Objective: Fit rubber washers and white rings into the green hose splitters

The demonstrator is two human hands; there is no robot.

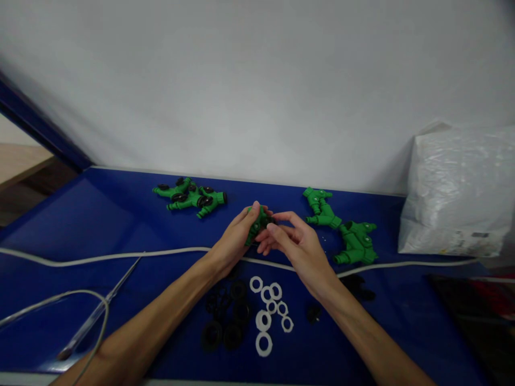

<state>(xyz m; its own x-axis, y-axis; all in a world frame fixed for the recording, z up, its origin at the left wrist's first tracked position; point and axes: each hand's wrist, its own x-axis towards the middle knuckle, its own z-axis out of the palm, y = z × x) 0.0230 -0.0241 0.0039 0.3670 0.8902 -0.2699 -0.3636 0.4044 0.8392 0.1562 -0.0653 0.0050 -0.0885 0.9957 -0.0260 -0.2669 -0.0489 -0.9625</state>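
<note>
Left hand (235, 233) holds a green fitting (252, 234)
The right hand (296, 241) curls beside it, its grip unclear; white rings (258, 321) lie on the blue tabletop (314, 356).

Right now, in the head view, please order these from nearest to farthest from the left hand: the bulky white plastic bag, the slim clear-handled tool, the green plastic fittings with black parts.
1. Green plastic fittings with black parts: up and left of the left hand.
2. Slim clear-handled tool: lower left.
3. Bulky white plastic bag: far right.
</note>
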